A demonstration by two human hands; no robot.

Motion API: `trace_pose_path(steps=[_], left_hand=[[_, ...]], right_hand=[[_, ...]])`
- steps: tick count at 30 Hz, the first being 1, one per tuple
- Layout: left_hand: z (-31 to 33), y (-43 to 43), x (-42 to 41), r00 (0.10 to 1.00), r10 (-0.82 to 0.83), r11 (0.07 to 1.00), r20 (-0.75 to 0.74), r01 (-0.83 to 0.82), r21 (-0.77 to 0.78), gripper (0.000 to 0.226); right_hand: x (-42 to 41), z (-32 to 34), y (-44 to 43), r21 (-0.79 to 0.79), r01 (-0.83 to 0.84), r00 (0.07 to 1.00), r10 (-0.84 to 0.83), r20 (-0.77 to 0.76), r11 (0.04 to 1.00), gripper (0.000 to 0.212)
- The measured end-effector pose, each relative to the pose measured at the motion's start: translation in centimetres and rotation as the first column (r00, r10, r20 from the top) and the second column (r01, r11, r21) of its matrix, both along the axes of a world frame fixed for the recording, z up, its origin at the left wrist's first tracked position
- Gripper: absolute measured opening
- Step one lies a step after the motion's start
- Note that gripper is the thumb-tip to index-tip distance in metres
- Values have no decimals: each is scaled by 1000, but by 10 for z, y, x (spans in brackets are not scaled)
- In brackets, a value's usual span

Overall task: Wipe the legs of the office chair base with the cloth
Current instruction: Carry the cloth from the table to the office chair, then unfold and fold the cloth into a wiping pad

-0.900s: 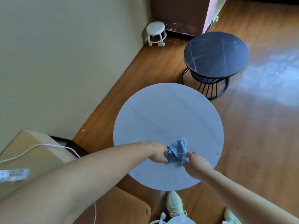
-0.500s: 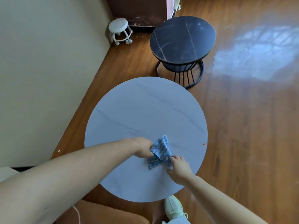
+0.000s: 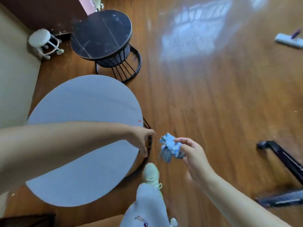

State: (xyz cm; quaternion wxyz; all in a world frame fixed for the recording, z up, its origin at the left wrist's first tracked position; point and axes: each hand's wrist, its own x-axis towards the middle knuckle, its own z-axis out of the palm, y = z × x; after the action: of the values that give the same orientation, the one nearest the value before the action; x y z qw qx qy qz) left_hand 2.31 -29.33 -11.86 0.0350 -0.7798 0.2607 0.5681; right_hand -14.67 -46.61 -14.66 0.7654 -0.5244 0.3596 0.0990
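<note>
Pinching the crumpled blue-and-white cloth (image 3: 170,147) between thumb and curled fingertips, the right hand (image 3: 191,154) holds it in the air above the wooden floor (image 3: 205,99). The cloth bunches at the left of those fingers, with a loose end hanging below them. Just left of it, apart from it, the left hand (image 3: 141,138) is empty. Its fingers are straight and spread, the thumb points towards the cloth, and the fingers reach down past the rim of the grey round table (image 3: 85,112). Whether they touch that rim cannot be told.

Below the hands a pale trouser leg (image 3: 147,205) and a light shoe (image 3: 150,174) stand on the floor beside the table.

The office chair base (image 3: 283,158) lies well to the right of the cloth, at the frame's right edge. Two black legs show, blurred, one of them running up-left to a dark end on the floor. Neither hand nor the cloth touches it.

Farther off, a dark round table (image 3: 101,33) on a black wire frame stands beyond the grey one, with a small white stool (image 3: 40,37) in the corner by the wall. A flat mop head (image 3: 288,40) lies on the floor at far right.
</note>
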Motion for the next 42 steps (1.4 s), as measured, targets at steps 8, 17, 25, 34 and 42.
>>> trace_pose_path(steps=[8, 17, 25, 34, 42], left_hand=[[-137, -218, -71, 993, -120, 902, 0, 109, -417, 110], [-297, -362, -184, 957, -279, 763, 73, 268, -588, 13], [-402, -415, -278, 957, -137, 754, -255, -66, -654, 11], [-386, -423, -345, 969, -164, 657, -186, -34, -753, 24], [-346, -416, -405, 910, -388, 621, -143, 143, -771, 40]], right_hand=[[-82, -83, -151, 158, 372, 927, -360, -100, 914, 31], [-210, -257, -247, -175, 445, 880, -465, -96, 878, 13], [-313, -374, -281, -703, 153, 919, -361, -157, 695, 30], [-357, -344, -273, -736, -33, 979, -125, -159, 676, 38], [-450, -315, -270, -869, 145, 958, -287, 4, 474, 26]])
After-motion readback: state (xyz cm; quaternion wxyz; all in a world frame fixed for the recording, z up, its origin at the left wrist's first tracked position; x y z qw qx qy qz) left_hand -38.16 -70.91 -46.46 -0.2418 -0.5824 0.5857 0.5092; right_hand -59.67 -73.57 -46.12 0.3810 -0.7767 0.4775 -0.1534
